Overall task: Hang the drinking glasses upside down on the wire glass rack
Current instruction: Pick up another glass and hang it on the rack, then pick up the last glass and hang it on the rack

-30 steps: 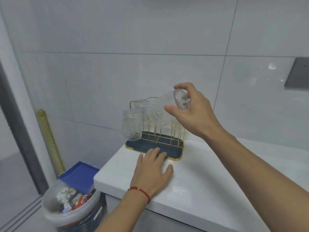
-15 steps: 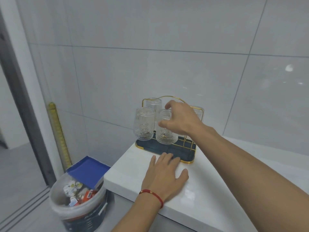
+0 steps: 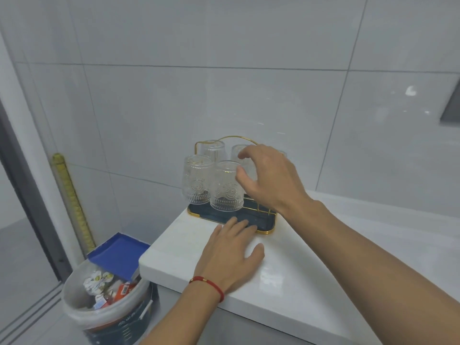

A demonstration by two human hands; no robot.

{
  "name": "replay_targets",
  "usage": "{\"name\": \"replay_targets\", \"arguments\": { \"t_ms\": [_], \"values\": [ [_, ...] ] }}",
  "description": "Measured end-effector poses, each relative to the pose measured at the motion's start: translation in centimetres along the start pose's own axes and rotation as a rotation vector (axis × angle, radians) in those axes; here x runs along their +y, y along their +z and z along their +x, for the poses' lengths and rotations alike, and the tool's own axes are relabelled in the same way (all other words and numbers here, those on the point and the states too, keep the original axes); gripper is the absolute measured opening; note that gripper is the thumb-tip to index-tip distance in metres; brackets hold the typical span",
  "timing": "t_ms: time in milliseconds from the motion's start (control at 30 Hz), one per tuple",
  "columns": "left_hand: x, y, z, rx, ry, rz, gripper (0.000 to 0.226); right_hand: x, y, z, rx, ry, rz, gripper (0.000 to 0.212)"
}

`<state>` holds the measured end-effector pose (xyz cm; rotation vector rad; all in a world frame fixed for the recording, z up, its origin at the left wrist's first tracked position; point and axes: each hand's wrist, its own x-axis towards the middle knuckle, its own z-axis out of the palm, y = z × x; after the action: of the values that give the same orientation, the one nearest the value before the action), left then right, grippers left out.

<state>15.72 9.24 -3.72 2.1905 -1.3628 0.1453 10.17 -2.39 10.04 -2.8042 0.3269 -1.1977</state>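
Note:
A gold wire glass rack [image 3: 245, 138] with a dark blue tray base [image 3: 263, 224] stands on the white counter near the wall. Several embossed clear glasses hang upside down on it: a front left glass [image 3: 196, 180], a front middle glass [image 3: 225, 186], and back ones [image 3: 213, 148]. My right hand [image 3: 266, 178] hovers just right of the front middle glass with fingers spread, holding nothing; it hides the rack's right side. My left hand [image 3: 230, 252] lies flat on the counter, fingertips touching the tray's front edge.
The white counter [image 3: 286, 277] ends at a left edge just beside the rack. Below it on the floor stands a white bucket [image 3: 104, 307] full of trash with a blue box [image 3: 119, 255] in it. A yellow pole [image 3: 72, 195] leans in the corner.
My right hand lowered a glass upside down onto the front middle of the rack, then let go and opened. The left hand stayed flat by the tray.

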Motion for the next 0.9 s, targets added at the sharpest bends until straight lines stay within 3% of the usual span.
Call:
{"name": "replay_targets", "arguments": {
  "t_ms": [100,200,367,500,567,700,800,900],
  "values": [
    [0.1,-0.4,0.1,-0.018,0.001,-0.053,0.052,2.2,-2.1,-4.5,0.153,-0.078,-0.014,0.024],
    [2.7,0.2,0.7,0.024,-0.003,-0.145,0.05,6.1,-3.9,-9.6,0.106,0.033,-0.023,0.024],
    [12.4,4.5,2.2,-0.128,0.24,-0.291,0.054,15.3,-7.9,-16.8,0.037,0.502,-0.058,0.023],
    [19.7,8.1,3.1,-0.151,0.303,-0.365,0.054,22.4,-13.0,-21.6,0.156,0.889,-0.005,0.016],
    [22.4,9.4,3.8,-0.171,0.353,-0.319,0.054,25.2,-15.3,-24.1,0.298,1.051,0.013,0.019],
    [25.5,11.5,5.3,-0.182,0.467,-0.075,0.053,29.3,-18.0,-27.2,0.643,1.306,0.021,0.055],
    [25.8,12.7,4.7,-0.134,0.496,-0.103,0.052,31.9,-18.8,-27.9,0.656,1.363,0.047,0.091],
    [25.5,12.7,4.3,-0.042,0.506,-0.269,0.05,34.4,-19.0,-27.7,0.614,1.335,0.11,0.104]
  ]
}}
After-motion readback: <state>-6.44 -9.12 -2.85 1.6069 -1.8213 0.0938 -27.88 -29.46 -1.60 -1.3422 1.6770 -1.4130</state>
